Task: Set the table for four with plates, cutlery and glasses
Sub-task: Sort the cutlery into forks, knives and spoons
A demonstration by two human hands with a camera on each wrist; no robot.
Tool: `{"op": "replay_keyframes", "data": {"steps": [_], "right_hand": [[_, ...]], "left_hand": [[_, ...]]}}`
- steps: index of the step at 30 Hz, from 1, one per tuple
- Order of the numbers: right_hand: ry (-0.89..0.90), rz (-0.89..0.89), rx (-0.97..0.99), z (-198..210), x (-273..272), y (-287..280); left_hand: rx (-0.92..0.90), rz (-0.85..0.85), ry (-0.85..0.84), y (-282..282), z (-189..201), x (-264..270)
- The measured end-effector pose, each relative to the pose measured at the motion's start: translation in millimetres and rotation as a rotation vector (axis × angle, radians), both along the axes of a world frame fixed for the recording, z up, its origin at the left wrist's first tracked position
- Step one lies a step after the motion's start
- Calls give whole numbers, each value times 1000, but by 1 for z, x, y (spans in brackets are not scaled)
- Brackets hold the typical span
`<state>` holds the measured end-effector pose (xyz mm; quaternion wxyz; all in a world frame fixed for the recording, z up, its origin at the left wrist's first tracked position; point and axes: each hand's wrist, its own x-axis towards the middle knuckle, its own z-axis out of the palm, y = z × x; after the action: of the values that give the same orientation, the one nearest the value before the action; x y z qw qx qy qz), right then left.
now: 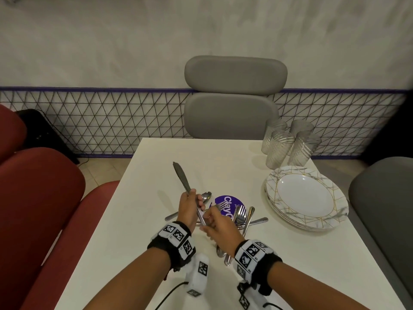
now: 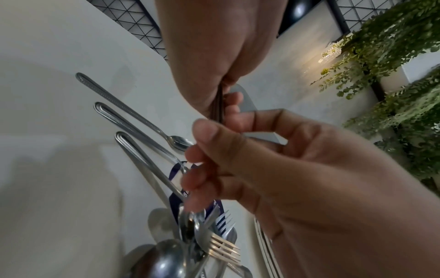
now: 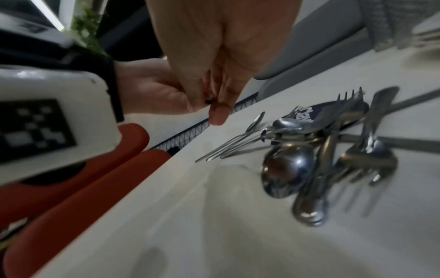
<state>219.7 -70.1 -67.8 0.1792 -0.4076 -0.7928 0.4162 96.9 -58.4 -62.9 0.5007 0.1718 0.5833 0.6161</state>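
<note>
My left hand (image 1: 190, 204) grips a table knife (image 1: 181, 175) at mid-length above the white table (image 1: 145, 231), blade pointing up and away to the left. My right hand (image 1: 215, 222) meets it from the right, fingers curled and pinching the lower end of the knife's handle. Under and to the right of both hands lies a loose pile of forks, spoons and knives (image 1: 242, 217), partly on a purple round disc (image 1: 225, 201). The left wrist view shows the pile (image 2: 190, 235) close up. A stack of marbled plates (image 1: 335, 211) sits at the right. Several clear glasses (image 1: 286, 144) stand behind it.
A grey chair (image 1: 234, 97) stands at the table's far side and another grey seat (image 1: 384, 209) at the right. Red chairs (image 1: 40, 198) line the left edge. A wire mesh fence runs along the wall behind.
</note>
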Motion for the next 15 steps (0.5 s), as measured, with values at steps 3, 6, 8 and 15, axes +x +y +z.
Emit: {"op": "replay_keyframes", "data": {"steps": [3, 6, 8, 15], "right_hand": [[123, -114, -102, 3, -5, 1], [129, -87, -114, 9, -10, 2], [112, -58, -115, 10, -12, 4], [71, -148, -85, 1, -5, 14]], "left_hand": [[28, 11, 3, 3, -1, 0], [20, 47, 39, 5, 0, 2], [1, 96, 45, 7, -2, 3], [4, 42, -14, 7, 0, 8]]}}
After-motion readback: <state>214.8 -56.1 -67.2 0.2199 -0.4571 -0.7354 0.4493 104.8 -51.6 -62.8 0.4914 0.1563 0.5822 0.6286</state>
